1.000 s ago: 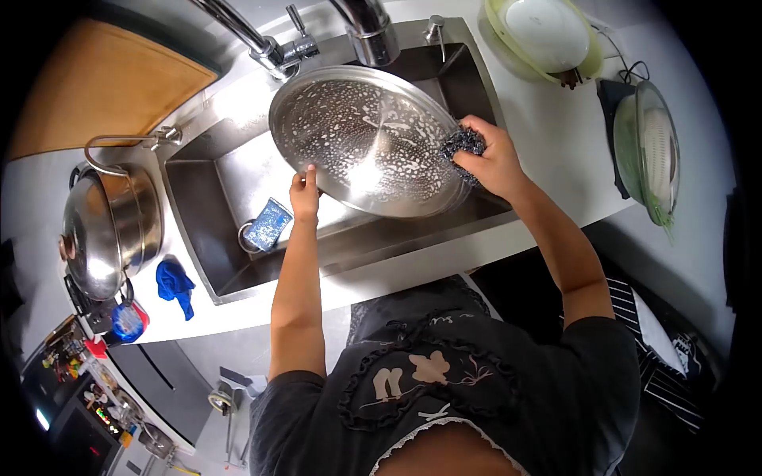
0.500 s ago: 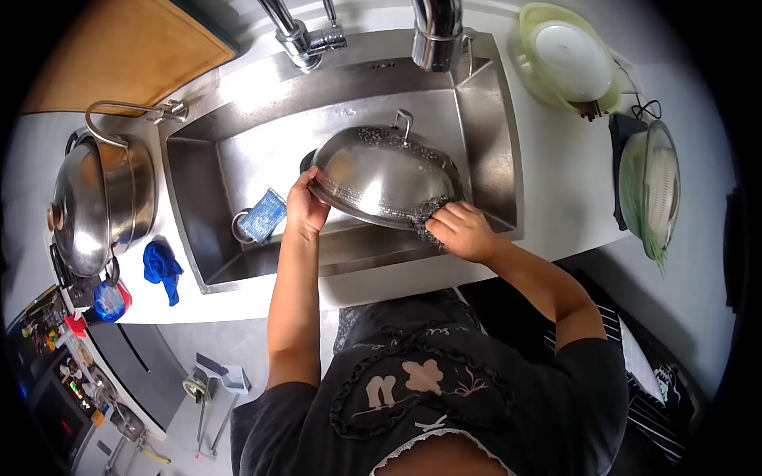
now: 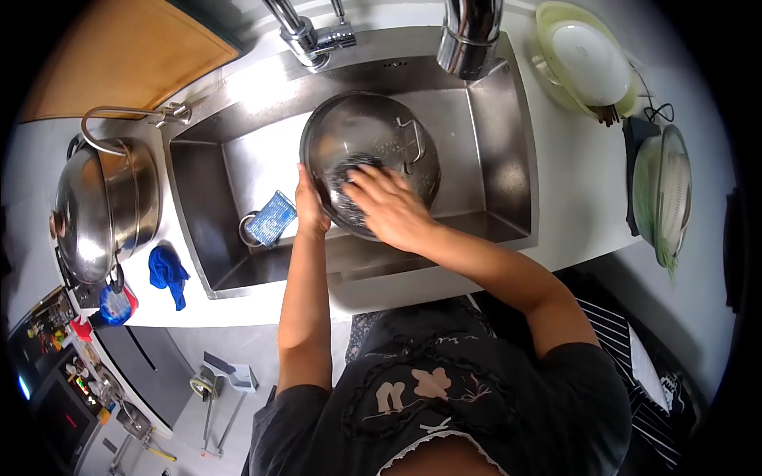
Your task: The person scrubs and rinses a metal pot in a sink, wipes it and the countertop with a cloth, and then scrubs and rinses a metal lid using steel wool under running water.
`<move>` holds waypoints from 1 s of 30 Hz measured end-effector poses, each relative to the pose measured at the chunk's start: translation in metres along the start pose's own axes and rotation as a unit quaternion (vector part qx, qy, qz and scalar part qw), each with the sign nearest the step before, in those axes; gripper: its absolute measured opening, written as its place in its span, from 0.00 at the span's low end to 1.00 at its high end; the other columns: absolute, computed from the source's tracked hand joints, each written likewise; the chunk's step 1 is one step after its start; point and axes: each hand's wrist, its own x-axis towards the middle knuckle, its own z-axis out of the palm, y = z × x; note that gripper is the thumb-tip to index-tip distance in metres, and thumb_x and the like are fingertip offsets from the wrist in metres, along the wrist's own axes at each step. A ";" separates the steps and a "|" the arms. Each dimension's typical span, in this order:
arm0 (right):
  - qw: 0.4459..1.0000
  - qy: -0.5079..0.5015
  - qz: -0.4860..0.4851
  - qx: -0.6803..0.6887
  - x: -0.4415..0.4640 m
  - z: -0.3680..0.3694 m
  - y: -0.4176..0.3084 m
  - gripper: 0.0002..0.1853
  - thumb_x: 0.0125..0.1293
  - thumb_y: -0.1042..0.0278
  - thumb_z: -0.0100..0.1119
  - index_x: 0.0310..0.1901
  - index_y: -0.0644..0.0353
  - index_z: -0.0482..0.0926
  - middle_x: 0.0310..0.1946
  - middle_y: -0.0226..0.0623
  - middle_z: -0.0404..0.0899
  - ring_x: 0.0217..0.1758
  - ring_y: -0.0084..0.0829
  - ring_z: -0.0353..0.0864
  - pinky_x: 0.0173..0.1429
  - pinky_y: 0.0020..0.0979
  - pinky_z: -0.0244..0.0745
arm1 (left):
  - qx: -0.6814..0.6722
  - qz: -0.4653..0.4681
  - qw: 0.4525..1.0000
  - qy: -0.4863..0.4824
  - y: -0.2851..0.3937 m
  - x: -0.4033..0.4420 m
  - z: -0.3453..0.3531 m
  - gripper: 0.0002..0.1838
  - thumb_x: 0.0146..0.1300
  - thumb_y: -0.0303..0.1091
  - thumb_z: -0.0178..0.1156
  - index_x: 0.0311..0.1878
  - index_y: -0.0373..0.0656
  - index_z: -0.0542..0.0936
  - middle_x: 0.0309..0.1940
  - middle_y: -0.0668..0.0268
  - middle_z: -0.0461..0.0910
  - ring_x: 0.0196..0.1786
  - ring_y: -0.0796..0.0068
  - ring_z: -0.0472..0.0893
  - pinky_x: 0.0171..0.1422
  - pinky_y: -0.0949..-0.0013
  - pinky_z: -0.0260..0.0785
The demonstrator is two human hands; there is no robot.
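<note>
A domed metal lid [image 3: 357, 127] with a wire loop handle lies tipped in the steel sink [image 3: 500, 143], wet with droplets and suds. My left hand [image 3: 312, 208] grips its left rim, thumb up along the edge. Across the lid's lower face, my right hand [image 3: 390, 208] presses a dark steel wool scrubber [image 3: 349, 170], fingers extended over it and slightly blurred. Left of my left hand, a blue-and-white sponge cloth [image 3: 272, 218] rests by the drain [image 3: 249, 228]. Whether something lies beneath the lid is hidden.
Chrome taps [image 3: 309, 44] rise behind the sink, with a thick spout [image 3: 468, 40] overhanging it. To the left stand a large lidded pot [image 3: 119, 198] and a blue cloth [image 3: 167, 274]. A green basin [image 3: 556, 71] and a glass bowl [image 3: 675, 190] are at right.
The lid has turned so its handle side faces up more toward me. My right hand and the scrubber have moved left from the lid's right rim onto its face.
</note>
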 end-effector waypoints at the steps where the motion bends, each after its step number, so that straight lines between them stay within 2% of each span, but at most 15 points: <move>1: 1.000 -0.020 -0.001 0.002 0.013 0.016 0.000 0.27 0.52 0.69 0.56 0.57 0.58 0.68 0.62 0.37 0.62 0.68 0.37 0.56 0.69 0.44 0.48 | -0.016 0.003 1.000 0.006 -0.001 -0.002 0.002 0.32 0.68 0.56 0.36 0.56 0.33 0.67 0.50 0.56 0.74 0.51 0.66 0.75 0.58 0.66 0.66; 4: 0.999 -0.036 0.004 -0.041 0.058 0.023 0.005 0.25 0.54 0.66 0.54 0.56 0.55 0.70 0.61 0.36 0.64 0.68 0.37 0.55 0.70 0.45 0.47 | 0.029 0.065 0.994 0.087 -0.009 -0.001 0.005 0.35 0.68 0.58 0.33 0.55 0.30 0.68 0.48 0.56 0.75 0.49 0.67 0.75 0.56 0.67 0.66; 6: 0.990 -0.066 0.069 -0.103 0.099 0.024 0.036 0.22 0.56 0.61 0.52 0.54 0.53 0.74 0.59 0.39 0.67 0.66 0.37 0.59 0.68 0.40 0.52 | 0.109 0.073 0.980 0.148 -0.005 -0.010 0.020 0.34 0.70 0.55 0.33 0.52 0.27 0.70 0.46 0.56 0.74 0.48 0.68 0.73 0.56 0.68 0.64; 9: 0.958 -0.089 0.251 0.102 0.129 0.029 0.127 0.21 0.60 0.57 0.46 0.53 0.55 0.74 0.56 0.43 0.70 0.60 0.41 0.68 0.63 0.39 0.60 | 0.091 0.100 0.980 0.147 -0.016 -0.013 0.017 0.31 0.70 0.52 0.36 0.49 0.27 0.71 0.44 0.56 0.75 0.45 0.72 0.72 0.55 0.71 0.63; 12: 0.908 -0.087 0.375 0.162 0.118 0.029 0.177 0.21 0.60 0.59 0.43 0.53 0.54 0.73 0.53 0.44 0.72 0.56 0.42 0.72 0.60 0.35 0.64 | 0.114 0.139 0.975 0.132 -0.017 -0.012 0.015 0.30 0.71 0.51 0.36 0.46 0.27 0.72 0.41 0.58 0.75 0.43 0.73 0.71 0.52 0.71 0.63; 14: 0.936 -0.045 0.306 0.168 0.119 0.024 0.148 0.18 0.59 0.60 0.45 0.49 0.52 0.77 0.53 0.41 0.74 0.55 0.41 0.73 0.59 0.35 0.66 | 0.128 0.136 0.974 0.125 -0.020 -0.005 0.010 0.30 0.71 0.51 0.36 0.43 0.27 0.73 0.39 0.60 0.75 0.42 0.74 0.70 0.51 0.72 0.63; 15: 0.973 -0.034 0.194 0.117 0.122 0.018 0.119 0.15 0.57 0.64 0.47 0.44 0.52 0.80 0.49 0.41 0.75 0.53 0.41 0.73 0.59 0.35 0.67 | 0.142 0.133 0.973 0.124 -0.019 -0.003 0.010 0.30 0.71 0.51 0.35 0.43 0.27 0.73 0.38 0.60 0.75 0.41 0.74 0.70 0.51 0.72 0.63; 18: 0.987 -0.154 0.033 -0.023 0.122 0.001 0.039 0.14 0.54 0.63 0.52 0.42 0.48 0.81 0.51 0.30 0.73 0.60 0.32 0.66 0.64 0.51 0.56 | 0.149 0.126 0.973 0.122 -0.009 -0.003 0.017 0.31 0.71 0.52 0.34 0.42 0.27 0.74 0.38 0.59 0.75 0.41 0.74 0.71 0.51 0.72 0.62; 20: 0.985 -0.171 -0.016 -0.004 0.118 -0.003 0.044 0.14 0.54 0.64 0.52 0.42 0.49 0.81 0.51 0.30 0.73 0.60 0.33 0.66 0.64 0.48 0.57 | 0.159 0.124 0.972 0.122 -0.007 0.001 0.019 0.32 0.71 0.52 0.33 0.43 0.27 0.74 0.39 0.58 0.76 0.41 0.73 0.71 0.52 0.72 0.62; 23: 0.982 -0.095 0.138 0.091 0.134 0.002 0.106 0.16 0.55 0.64 0.48 0.44 0.53 0.80 0.48 0.39 0.76 0.54 0.40 0.73 0.60 0.37 0.65 | 0.184 0.116 0.968 0.127 -0.008 0.005 0.017 0.33 0.71 0.53 0.32 0.46 0.27 0.74 0.41 0.57 0.76 0.44 0.71 0.72 0.54 0.70 0.62; 24: 0.958 -0.094 0.230 0.140 0.135 0.016 0.141 0.18 0.57 0.63 0.44 0.47 0.55 0.78 0.48 0.42 0.76 0.52 0.42 0.74 0.59 0.36 0.67 | 0.166 0.107 0.973 0.118 -0.006 0.005 0.020 0.34 0.70 0.54 0.32 0.47 0.27 0.73 0.43 0.57 0.76 0.45 0.70 0.73 0.55 0.69 0.62; 25: 0.955 -0.096 0.245 0.137 0.130 0.011 0.161 0.19 0.58 0.63 0.43 0.48 0.56 0.78 0.49 0.43 0.75 0.53 0.43 0.74 0.60 0.37 0.66 | 0.149 0.096 0.978 0.112 -0.004 0.003 0.021 0.35 0.70 0.56 0.32 0.48 0.28 0.72 0.44 0.57 0.76 0.46 0.69 0.73 0.56 0.69 0.62; 26: 0.955 -0.042 0.227 0.187 0.118 0.015 0.172 0.18 0.58 0.65 0.43 0.47 0.56 0.78 0.49 0.43 0.76 0.53 0.43 0.74 0.60 0.37 0.66 | 0.133 0.084 0.982 0.106 -0.002 0.001 0.020 0.36 0.69 0.57 0.31 0.49 0.28 0.72 0.45 0.56 0.75 0.47 0.69 0.73 0.57 0.69 0.62; 28: 0.963 -0.044 0.206 0.166 0.121 0.010 0.150 0.18 0.57 0.66 0.44 0.47 0.57 0.78 0.50 0.42 0.75 0.54 0.42 0.73 0.60 0.35 0.65 | 0.105 0.050 0.991 0.059 0.002 0.006 0.019 0.40 0.66 0.63 0.30 0.55 0.29 0.67 0.53 0.55 0.70 0.56 0.64 0.67 0.63 0.65 0.55; 30: 0.994 -0.072 0.066 0.053 0.119 0.010 0.103 0.16 0.56 0.65 0.48 0.45 0.52 0.79 0.52 0.37 0.74 0.58 0.36 0.68 0.64 0.38 0.60 | 0.075 0.010 0.997 0.033 0.004 0.006 0.022 0.44 0.64 0.67 0.28 0.59 0.30 0.64 0.57 0.54 0.68 0.60 0.62 0.65 0.66 0.63 0.53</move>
